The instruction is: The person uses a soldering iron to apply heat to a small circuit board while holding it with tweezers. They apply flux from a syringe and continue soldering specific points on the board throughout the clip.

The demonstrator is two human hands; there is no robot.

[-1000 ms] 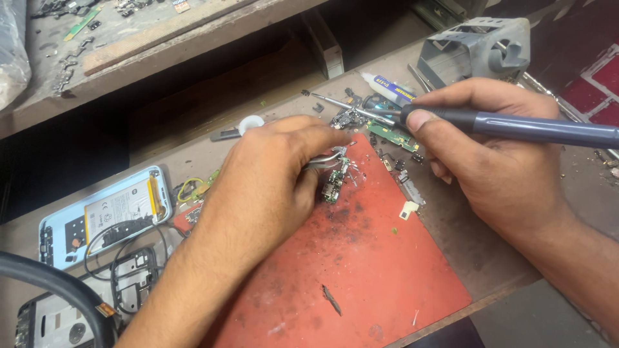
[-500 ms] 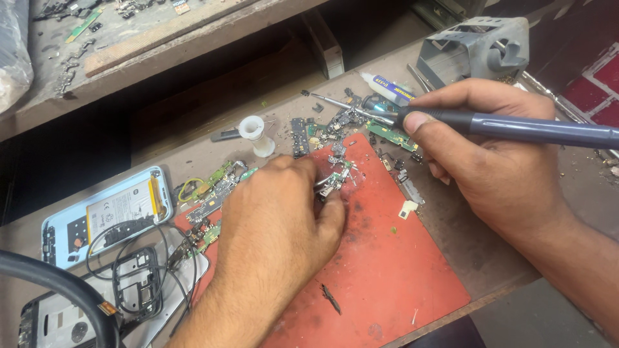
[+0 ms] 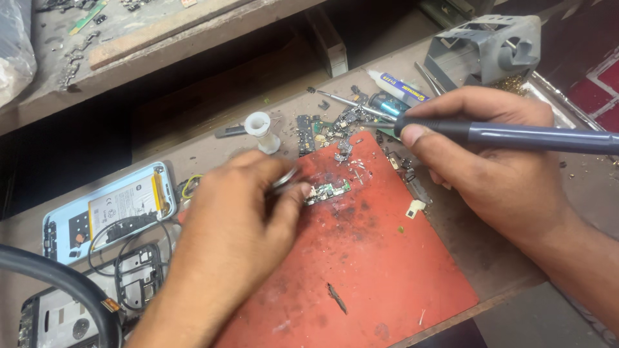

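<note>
My left hand [image 3: 242,219] pinches metal tweezers [image 3: 285,178] whose tips rest against a small green circuit board [image 3: 327,191] lying on the red work mat [image 3: 374,270]. My right hand [image 3: 496,161] grips a dark grey soldering iron [image 3: 516,136] like a pen, its metal tip [image 3: 377,126] hovering over the parts pile above the mat's far edge, apart from the small board.
An opened light-blue phone [image 3: 109,209] with its battery showing lies at the left, with a black phone frame [image 3: 97,303] and a thick black cable [image 3: 58,283] below. A white solder spool [image 3: 261,132], scattered small parts [image 3: 335,122], a glue tube [image 3: 403,87] and a grey holder [image 3: 490,48] stand behind the mat.
My left hand drew back toward me and to the left with the tweezers, carrying the small board onto the open mat. The right hand with the soldering iron stayed almost still.
</note>
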